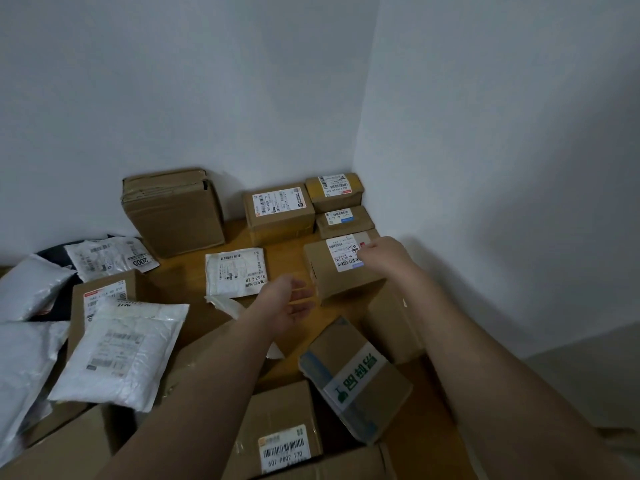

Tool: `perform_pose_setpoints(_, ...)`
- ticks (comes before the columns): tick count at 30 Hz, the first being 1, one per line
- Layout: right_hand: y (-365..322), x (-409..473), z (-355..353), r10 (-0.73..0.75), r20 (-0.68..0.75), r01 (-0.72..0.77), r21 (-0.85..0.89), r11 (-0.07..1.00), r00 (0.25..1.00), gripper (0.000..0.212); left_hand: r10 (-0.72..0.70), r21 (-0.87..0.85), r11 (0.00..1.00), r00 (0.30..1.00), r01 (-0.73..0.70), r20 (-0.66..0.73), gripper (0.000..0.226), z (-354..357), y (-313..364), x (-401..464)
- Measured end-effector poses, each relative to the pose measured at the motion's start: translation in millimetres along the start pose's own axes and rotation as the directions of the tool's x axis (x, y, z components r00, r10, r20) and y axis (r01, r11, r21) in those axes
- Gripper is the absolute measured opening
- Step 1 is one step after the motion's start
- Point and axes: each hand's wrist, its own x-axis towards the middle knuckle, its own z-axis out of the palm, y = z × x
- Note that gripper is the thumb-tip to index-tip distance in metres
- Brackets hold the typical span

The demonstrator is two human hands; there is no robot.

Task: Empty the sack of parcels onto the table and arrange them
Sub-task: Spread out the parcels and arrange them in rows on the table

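Note:
A labelled cardboard box [332,271] lies on the wooden table [287,251] near the right wall. My right hand [381,254] rests on its top at the far right edge, fingers on the label. Just left of the box's near corner hovers my left hand [287,303], fingers relaxed and holding nothing. Three labelled boxes [277,213] [334,190] [343,221] stand in the back corner beyond it. A flat white mailer [235,271] lies to the left of my left hand. The sack is not in view.
A tall plain carton [173,209] leans against the back wall. White mailers [117,355] [110,258] and grey bags [31,289] pile up at the left over a box [104,289]. Near me lie a taped box [356,379] and a barcoded box [280,427].

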Motion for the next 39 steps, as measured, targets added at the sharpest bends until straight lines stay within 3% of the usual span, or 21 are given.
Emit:
perform_pose_setpoints(3,10,-9,-10,0.071,-0.069,-0.078,-0.103,0.992,0.995,0.039,-0.004,0.005,1.000,1.000,0.004,-0.003,0.027,0,-7,-8)
perform_pose_setpoints(8,36,-21,-11,0.181,-0.080,-0.194,-0.222,0.955,0.980,0.038,-0.008,0.012,1.000,1.000,0.008,0.012,0.025,4,-17,-20)
perform_pose_setpoints(11,40,-31,-9,0.147,-0.061,-0.153,-0.101,0.983,0.987,0.039,-0.005,0.017,1.000,1.000,0.005,0.017,0.023,7,-20,-26)
perform_pose_setpoints(16,27,-48,-13,-0.022,-0.079,0.042,0.260,0.965,0.997,0.038,0.024,0.085,0.996,0.998,-0.019,-0.050,0.026,9,-23,-26)
perform_pose_setpoints(18,28,-48,-13,0.008,-0.115,0.009,0.148,0.989,0.993,0.038,0.040,0.133,0.991,0.998,-0.032,-0.057,0.029,9,-24,-24)
perform_pose_setpoints(20,33,-49,-13,0.079,-0.055,-0.081,-0.045,0.996,0.995,0.033,0.039,0.155,0.987,0.999,-0.035,-0.018,0.030,9,-26,-24)
perform_pose_setpoints(22,42,-51,-11,0.098,0.067,-0.092,-0.082,0.992,0.993,0.020,0.016,0.169,0.985,0.999,-0.021,0.034,0.029,9,-28,-26)
perform_pose_setpoints(23,45,-54,-9,0.134,0.135,-0.130,-0.035,0.991,0.982,0.019,0.003,0.176,0.984,0.998,-0.013,0.059,0.028,10,-29,-27)
perform_pose_setpoints(25,46,-61,-6,0.274,0.237,-0.295,0.060,0.954,0.932,0.040,-0.015,0.188,0.982,0.995,-0.004,0.100,0.027,11,-31,-25)
perform_pose_setpoints(28,50,-62,-1,0.380,0.297,-0.432,0.133,0.892,0.876,0.059,-0.011,0.205,0.979,0.993,-0.014,0.120,0.024,13,-32,-21)
perform_pose_setpoints(35,66,-57,5,0.459,0.345,-0.560,0.302,0.772,0.819,0.049,0.029,0.200,0.978,0.983,-0.065,0.181,0.034,12,-28,-14)
perform_pose_setpoints(39,64,-58,6,0.447,0.386,-0.573,0.334,0.748,0.807,0.024,0.022,0.233,0.969,0.971,-0.079,0.238,0.034,14,-24,-13)
